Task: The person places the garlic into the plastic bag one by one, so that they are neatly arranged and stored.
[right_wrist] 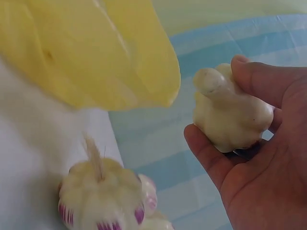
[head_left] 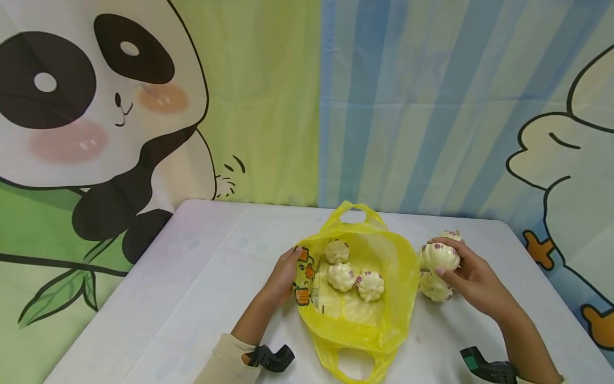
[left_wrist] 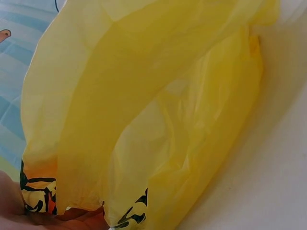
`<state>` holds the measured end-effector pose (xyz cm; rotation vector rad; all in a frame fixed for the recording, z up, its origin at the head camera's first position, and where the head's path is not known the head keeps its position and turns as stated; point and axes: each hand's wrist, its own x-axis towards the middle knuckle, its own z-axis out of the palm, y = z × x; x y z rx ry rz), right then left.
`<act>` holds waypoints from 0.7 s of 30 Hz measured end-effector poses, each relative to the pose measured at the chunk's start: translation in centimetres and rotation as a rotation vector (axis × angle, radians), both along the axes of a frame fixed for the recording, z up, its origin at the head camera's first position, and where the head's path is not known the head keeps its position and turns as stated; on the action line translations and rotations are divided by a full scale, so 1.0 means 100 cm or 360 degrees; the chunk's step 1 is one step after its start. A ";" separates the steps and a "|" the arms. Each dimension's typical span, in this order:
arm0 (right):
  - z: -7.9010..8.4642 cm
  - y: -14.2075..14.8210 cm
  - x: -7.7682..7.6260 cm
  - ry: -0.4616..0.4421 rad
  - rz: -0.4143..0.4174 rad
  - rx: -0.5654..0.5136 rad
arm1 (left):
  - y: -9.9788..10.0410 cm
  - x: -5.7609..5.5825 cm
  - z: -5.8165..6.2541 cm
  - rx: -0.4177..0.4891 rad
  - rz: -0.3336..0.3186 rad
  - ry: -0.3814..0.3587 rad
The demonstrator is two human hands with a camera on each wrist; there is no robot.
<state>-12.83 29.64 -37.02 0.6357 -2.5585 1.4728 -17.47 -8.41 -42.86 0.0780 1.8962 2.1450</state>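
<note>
A yellow plastic bag (head_left: 403,288) lies with its mouth spread wide on the table, and three garlic bulbs (head_left: 341,277) show inside it. My left hand (head_left: 283,274) grips the bag's left rim, where orange cartoon print shows; in the left wrist view the hand (left_wrist: 72,221) is mostly cut off below the yellow film. Right of the bag, my right hand (head_left: 472,277) holds a garlic bulb (head_left: 443,257) between thumb and fingers. The right wrist view shows this held bulb (right_wrist: 232,112) raised, its stem end facing the camera. Other garlic bulbs (right_wrist: 98,191) sit on the table below it.
The white-covered table (head_left: 201,277) reaches back to a printed cloth backdrop (head_left: 268,96) with a panda and blue stripes. The bag's handle loops (head_left: 352,207) extend at its far and near ends. Dark camera mounts (head_left: 273,358) are strapped on both wrists.
</note>
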 end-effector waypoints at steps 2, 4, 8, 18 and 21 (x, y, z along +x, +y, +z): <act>0.002 -0.005 -0.002 0.0004 0.0041 -0.0027 | 0.000 0.000 0.000 -0.0002 0.0001 -0.0005; 0.003 -0.010 -0.005 0.0010 0.0074 -0.0047 | 0.001 0.000 0.000 -0.0003 0.0001 -0.0003; 0.007 -0.019 -0.011 -0.0001 0.0146 -0.0088 | 0.000 0.000 0.000 -0.0006 0.0009 -0.0011; 0.011 -0.040 -0.019 -0.0086 0.0322 -0.0196 | 0.000 0.000 0.000 0.0001 0.0002 -0.0027; 0.011 -0.046 -0.020 -0.0125 0.0340 -0.0184 | 0.000 -0.001 0.001 0.0001 0.0003 -0.0033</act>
